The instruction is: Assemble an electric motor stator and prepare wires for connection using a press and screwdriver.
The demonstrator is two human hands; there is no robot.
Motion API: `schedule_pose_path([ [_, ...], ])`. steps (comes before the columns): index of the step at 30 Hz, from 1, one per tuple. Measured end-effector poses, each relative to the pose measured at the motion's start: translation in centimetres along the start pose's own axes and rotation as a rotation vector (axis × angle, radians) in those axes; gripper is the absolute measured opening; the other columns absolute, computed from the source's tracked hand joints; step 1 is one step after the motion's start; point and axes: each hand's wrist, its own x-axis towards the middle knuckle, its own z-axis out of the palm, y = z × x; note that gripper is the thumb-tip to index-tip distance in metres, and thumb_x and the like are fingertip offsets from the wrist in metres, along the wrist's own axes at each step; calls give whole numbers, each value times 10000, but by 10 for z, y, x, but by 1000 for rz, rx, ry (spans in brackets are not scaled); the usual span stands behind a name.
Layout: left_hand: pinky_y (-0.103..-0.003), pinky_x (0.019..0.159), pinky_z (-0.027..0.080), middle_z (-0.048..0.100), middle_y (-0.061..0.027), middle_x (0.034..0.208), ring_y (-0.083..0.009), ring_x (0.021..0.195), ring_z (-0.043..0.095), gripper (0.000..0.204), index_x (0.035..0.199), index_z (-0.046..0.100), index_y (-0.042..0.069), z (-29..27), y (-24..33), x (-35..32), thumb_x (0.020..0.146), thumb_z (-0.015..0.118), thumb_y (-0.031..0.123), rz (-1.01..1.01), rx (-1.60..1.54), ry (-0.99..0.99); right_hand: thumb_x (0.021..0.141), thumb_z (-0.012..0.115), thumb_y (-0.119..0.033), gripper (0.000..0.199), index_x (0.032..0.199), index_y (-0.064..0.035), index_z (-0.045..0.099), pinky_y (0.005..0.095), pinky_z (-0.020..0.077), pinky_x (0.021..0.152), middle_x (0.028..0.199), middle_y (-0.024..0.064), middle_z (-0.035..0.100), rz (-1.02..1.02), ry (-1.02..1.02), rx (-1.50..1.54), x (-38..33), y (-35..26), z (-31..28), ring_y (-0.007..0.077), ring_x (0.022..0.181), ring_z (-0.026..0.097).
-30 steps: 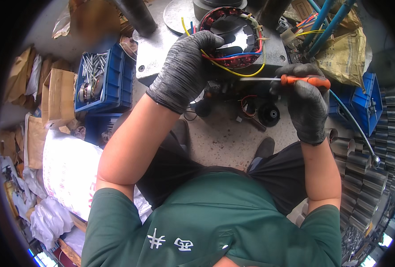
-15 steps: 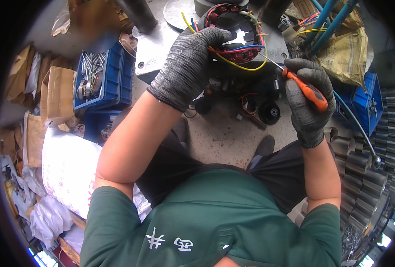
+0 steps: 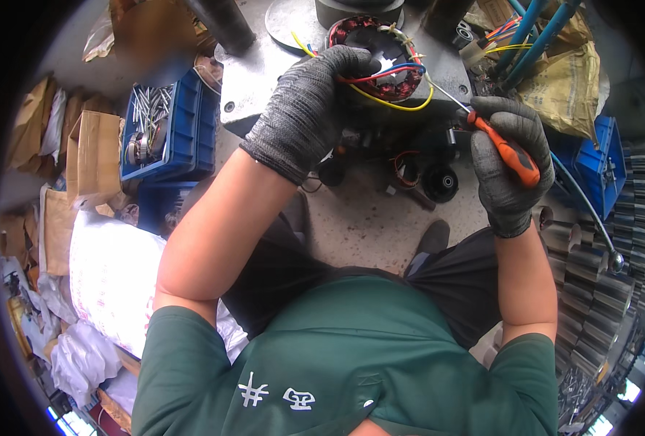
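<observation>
My left hand, in a grey knit glove, grips the near left side of a motor stator with dark red copper windings. Its thumb lies over the stator's inner edge. Yellow, red and blue lead wires run from under the fingers across the stator's near side; a yellow wire loops below. My right hand, gloved alike, is closed round the orange handle of a screwdriver. The thin metal shaft points up and left, with its tip by the stator's right edge; whether it touches I cannot tell.
Behind the stator is a metal machine plate with dark posts. Blue crates of metal parts stand at left, near cardboard and a white sack. Stacked metal cylinders and a blue bin are at right. Motor parts lie below.
The stator has tilted and shifted slightly toward me within my left hand's grip. My right hand and the screwdriver have moved a little to the right.
</observation>
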Motion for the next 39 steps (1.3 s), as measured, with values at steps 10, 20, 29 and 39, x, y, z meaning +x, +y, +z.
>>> schedule_pose_path([
  [10, -334, 620, 604, 735, -123, 909, -213, 737, 729, 336, 1126, 680, 12, 5, -2, -5, 877, 719, 234, 136, 163, 55, 849, 708, 130, 305, 1124, 21, 629, 339, 572, 923, 1156, 171, 700, 95, 45, 123, 1, 7, 5, 213, 1021, 707],
  [20, -317, 618, 614, 723, -126, 900, -208, 742, 727, 318, 1135, 681, -3, 7, 6, -15, 873, 690, 175, 170, 231, 23, 935, 667, -19, 166, 1092, 36, 663, 365, 610, 865, 1058, 153, 722, 621, 191, 554, 13, 2, -8, 230, 943, 729],
  [29, -352, 735, 626, 726, -141, 940, -233, 826, 730, 243, 1037, 733, -6, 0, -2, -10, 895, 685, 185, 161, 249, -33, 907, 649, -65, 194, 1062, 49, 672, 402, 626, 782, 974, 165, 723, 860, 230, 853, 9, 12, -9, 270, 833, 735],
  [39, -380, 658, 644, 730, -181, 944, -271, 785, 743, 292, 1060, 700, -34, 0, 2, -4, 874, 720, 190, 65, 172, -17, 936, 624, -67, 198, 1079, 62, 666, 384, 625, 788, 1020, 170, 717, 538, 231, 473, 8, 1, -11, 262, 844, 735],
])
